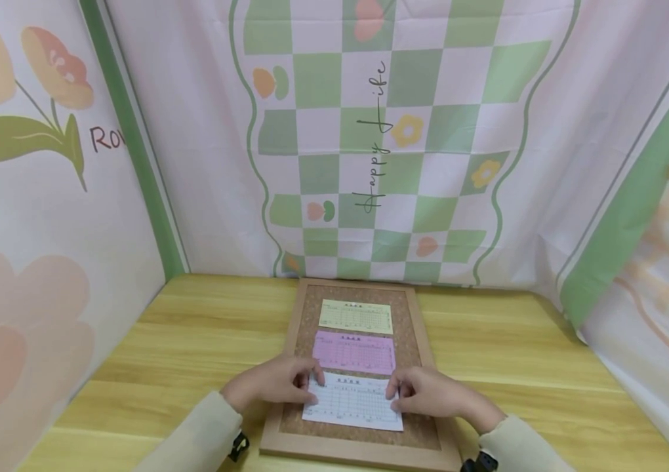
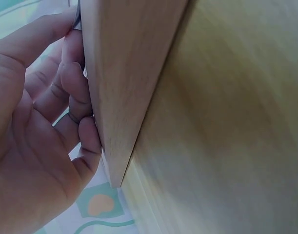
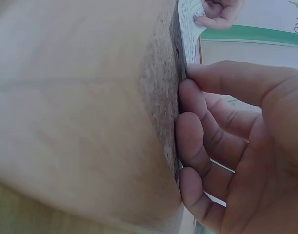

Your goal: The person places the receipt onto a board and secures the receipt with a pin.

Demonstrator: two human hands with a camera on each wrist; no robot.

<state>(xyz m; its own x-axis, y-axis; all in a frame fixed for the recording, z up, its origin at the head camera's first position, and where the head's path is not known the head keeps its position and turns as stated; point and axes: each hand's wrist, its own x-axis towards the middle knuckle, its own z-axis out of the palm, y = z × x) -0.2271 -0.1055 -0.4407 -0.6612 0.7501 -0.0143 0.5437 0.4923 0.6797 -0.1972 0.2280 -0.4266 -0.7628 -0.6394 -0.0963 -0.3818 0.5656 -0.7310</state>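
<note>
A white printed form slip (image 1: 352,401) lies over the lower part of a wood-framed cork board (image 1: 411,436). My left hand (image 1: 278,380) pinches the slip's left edge between thumb and fingers. At the opposite edge my right hand (image 1: 431,391) pinches it the same way. In the left wrist view, the curled fingers (image 2: 80,92) rest beside the board's wooden frame (image 2: 124,63). The right wrist view has the right hand's fingers (image 3: 190,136) close against the cork surface (image 3: 161,92). Above the white slip lie a pink slip (image 1: 353,352) and a yellow slip (image 1: 355,316).
The board lies on a wood-grain table (image 1: 500,341), its far end near the back curtain (image 1: 364,131) with green checks. Printed cloth walls (image 1: 27,262) stand on both sides. A dark wristband (image 1: 239,447) shows at each sleeve.
</note>
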